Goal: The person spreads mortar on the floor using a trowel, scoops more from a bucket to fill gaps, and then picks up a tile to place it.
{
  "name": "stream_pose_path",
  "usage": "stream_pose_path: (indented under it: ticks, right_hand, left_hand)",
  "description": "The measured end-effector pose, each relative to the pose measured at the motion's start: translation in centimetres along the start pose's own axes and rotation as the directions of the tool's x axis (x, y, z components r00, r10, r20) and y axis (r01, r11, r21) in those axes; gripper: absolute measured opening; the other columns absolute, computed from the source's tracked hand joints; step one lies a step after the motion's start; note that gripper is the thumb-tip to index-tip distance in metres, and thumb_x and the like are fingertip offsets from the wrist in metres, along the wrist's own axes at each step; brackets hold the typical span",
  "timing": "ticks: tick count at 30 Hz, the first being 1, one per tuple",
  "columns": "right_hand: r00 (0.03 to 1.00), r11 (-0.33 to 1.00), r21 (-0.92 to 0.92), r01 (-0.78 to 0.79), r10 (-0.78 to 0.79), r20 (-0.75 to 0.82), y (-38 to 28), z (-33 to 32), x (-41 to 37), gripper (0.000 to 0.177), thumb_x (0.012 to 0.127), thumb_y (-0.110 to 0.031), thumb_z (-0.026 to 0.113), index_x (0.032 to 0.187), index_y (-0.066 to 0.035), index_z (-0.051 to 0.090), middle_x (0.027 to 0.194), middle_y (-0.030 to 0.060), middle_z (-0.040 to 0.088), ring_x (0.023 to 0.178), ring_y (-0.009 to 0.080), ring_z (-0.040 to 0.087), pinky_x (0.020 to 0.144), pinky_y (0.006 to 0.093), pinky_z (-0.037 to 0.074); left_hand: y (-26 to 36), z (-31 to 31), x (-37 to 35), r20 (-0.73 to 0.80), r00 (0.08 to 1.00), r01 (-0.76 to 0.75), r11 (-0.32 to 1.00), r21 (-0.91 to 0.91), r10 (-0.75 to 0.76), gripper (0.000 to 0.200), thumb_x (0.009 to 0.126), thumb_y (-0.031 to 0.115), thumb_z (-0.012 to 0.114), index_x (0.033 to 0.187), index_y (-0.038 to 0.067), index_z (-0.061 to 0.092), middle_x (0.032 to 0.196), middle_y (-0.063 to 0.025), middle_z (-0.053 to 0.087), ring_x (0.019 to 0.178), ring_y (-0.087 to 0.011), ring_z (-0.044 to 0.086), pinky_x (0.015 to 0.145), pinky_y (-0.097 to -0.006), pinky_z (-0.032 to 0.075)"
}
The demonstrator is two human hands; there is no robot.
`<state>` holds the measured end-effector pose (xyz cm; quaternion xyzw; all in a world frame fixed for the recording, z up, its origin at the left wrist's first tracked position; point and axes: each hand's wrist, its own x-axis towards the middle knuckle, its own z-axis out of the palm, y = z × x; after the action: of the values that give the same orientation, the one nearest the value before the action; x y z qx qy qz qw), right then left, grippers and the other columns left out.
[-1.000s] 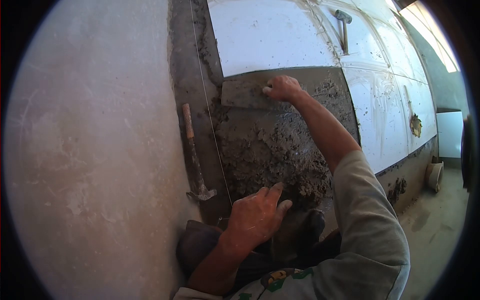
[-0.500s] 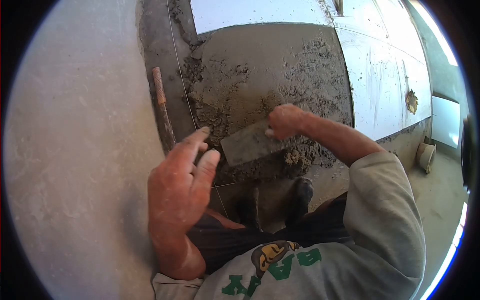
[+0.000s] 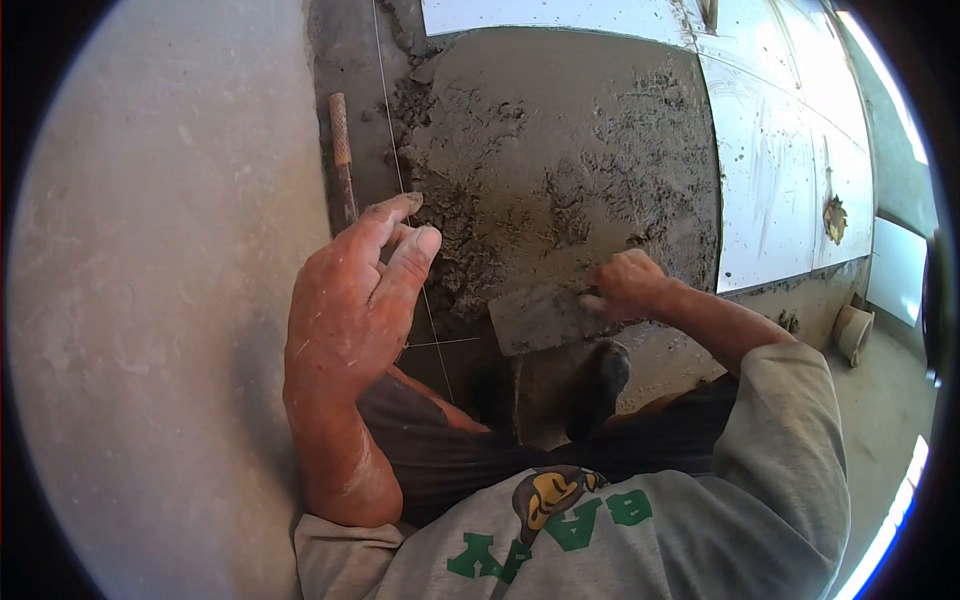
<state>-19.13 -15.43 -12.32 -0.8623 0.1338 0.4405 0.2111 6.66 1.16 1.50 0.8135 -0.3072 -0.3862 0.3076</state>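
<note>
My right hand (image 3: 632, 285) is closed round the handle of a flat rectangular trowel (image 3: 545, 319), whose blade lies at the near edge of the wet mortar (image 3: 560, 130). The mortar is smooth at the far side and rough at the left and near the blade. My left hand (image 3: 355, 290) is raised over the strip beside the wall, fingers apart and holding nothing. A taut string (image 3: 389, 110) runs along the mortar's left side, and a tool with an orange patterned handle (image 3: 341, 130) lies beyond my left hand.
White tiles (image 3: 770, 170) border the mortar at the far side and right, one with a ragged hole. A pale wall (image 3: 160, 250) fills the left. My boots (image 3: 598, 388) stand just below the blade. A round container (image 3: 852, 334) lies at the right.
The trowel and my right hand have moved toward my body and to the right. My left hand has shifted slightly up in the view, still spread. The view itself has shifted a little.
</note>
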Motion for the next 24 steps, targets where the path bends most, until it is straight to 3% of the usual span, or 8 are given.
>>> stream_pose_path:
  ticks: [1,3,6,10,12,15,17,24]
  right_hand:
    - [1.000,1.000,0.000,-0.003,0.003,0.005,0.7,-0.7,-0.7,0.043,0.085,-0.044,0.054,0.085,-0.004,0.069,0.080,0.0179,0.067,0.081,0.0333,0.066,0.074,0.0442,0.052]
    - [0.964,0.944,0.298,-0.140,0.199,-0.177,2.7,-1.9,-2.1,0.046,0.084,-0.047,0.055,0.093,-0.003,0.067,0.079,0.0186,0.067,0.080,0.0328,0.066,0.075,0.0448,0.051]
    - [0.946,0.946,0.278,-0.165,0.231,-0.227,5.7,-2.8,-1.7,0.042,0.082,-0.044,0.059,0.098,-0.006,0.066,0.077,0.0174,0.066,0.072,0.0342,0.065,0.074,0.0437,0.052]
    - [0.984,0.943,0.316,-0.100,0.141,-0.107,5.3,-0.4,-0.1,0.044,0.081,-0.044,0.060,0.098,-0.003,0.065,0.078,0.0197,0.065,0.074,0.0369,0.064,0.076,0.0452,0.052]
    - [0.989,0.965,0.220,-0.144,0.136,0.049,3.4,1.3,0.3,0.046,0.083,-0.045,0.058,0.096,-0.001,0.065,0.079,0.0213,0.065,0.079,0.0384,0.065,0.079,0.0464,0.051]
    - [0.993,0.945,0.306,-0.119,0.116,0.027,1.2,3.2,0.4,0.049,0.085,-0.047,0.055,0.097,0.000,0.064,0.081,0.0218,0.065,0.085,0.0385,0.065,0.081,0.0469,0.051]
    - [0.988,0.932,0.329,-0.153,0.146,0.046,-0.9,4.4,0.5,0.051,0.085,-0.048,0.053,0.087,0.001,0.068,0.084,0.0222,0.067,0.087,0.0366,0.066,0.079,0.0464,0.051]
    - [0.954,0.844,0.493,-0.211,0.288,-0.086,-6.9,7.0,-0.1,0.050,0.086,-0.047,0.055,0.100,0.000,0.061,0.080,0.0202,0.067,0.083,0.0380,0.066,0.077,0.0467,0.051]
  left_hand:
    - [-0.1,0.1,0.0,-0.001,1.000,-0.010,1.000,-0.009,0.010,0.040,0.092,0.030,0.058,0.117,-0.002,0.058,0.085,-0.0126,0.066,0.066,-0.0220,0.062,0.067,-0.0338,0.048]
    - [-0.3,0.8,-0.1,0.032,0.999,-0.019,1.000,-0.024,0.020,0.041,0.092,0.030,0.059,0.117,-0.002,0.058,0.086,-0.0130,0.067,0.066,-0.0216,0.062,0.067,-0.0335,0.048]
    - [-0.1,0.9,-0.1,-0.006,0.996,-0.093,0.995,0.048,0.093,0.041,0.092,0.031,0.059,0.117,-0.002,0.058,0.088,-0.0140,0.067,0.065,-0.0200,0.061,0.066,-0.0329,0.049]
    - [-0.2,1.2,-0.2,0.000,1.000,-0.013,1.000,-0.016,0.013,0.041,0.092,0.031,0.060,0.118,-0.001,0.059,0.090,-0.0146,0.067,0.064,-0.0177,0.060,0.064,-0.0325,0.049]
    - [-0.1,1.3,-0.2,0.008,1.000,0.000,0.999,-0.052,0.000,0.041,0.092,0.031,0.060,0.118,-0.001,0.059,0.090,-0.0145,0.067,0.065,-0.0172,0.060,0.064,-0.0323,0.049]
    - [0.9,1.3,-0.5,0.016,0.999,-0.039,0.999,0.026,0.038,0.042,0.092,0.031,0.060,0.119,-0.001,0.058,0.092,-0.0139,0.066,0.066,-0.0161,0.059,0.064,-0.0310,0.048]
    - [1.2,1.6,-0.7,-0.002,0.999,-0.033,0.999,0.034,0.033,0.044,0.091,0.032,0.061,0.121,-0.001,0.058,0.093,-0.0137,0.066,0.067,-0.0163,0.058,0.063,-0.0302,0.048]
    - [1.3,2.7,0.1,0.083,0.996,-0.030,1.000,-0.006,0.030,0.043,0.091,0.030,0.061,0.121,-0.001,0.058,0.092,-0.0146,0.065,0.069,-0.0165,0.057,0.066,-0.0293,0.048]
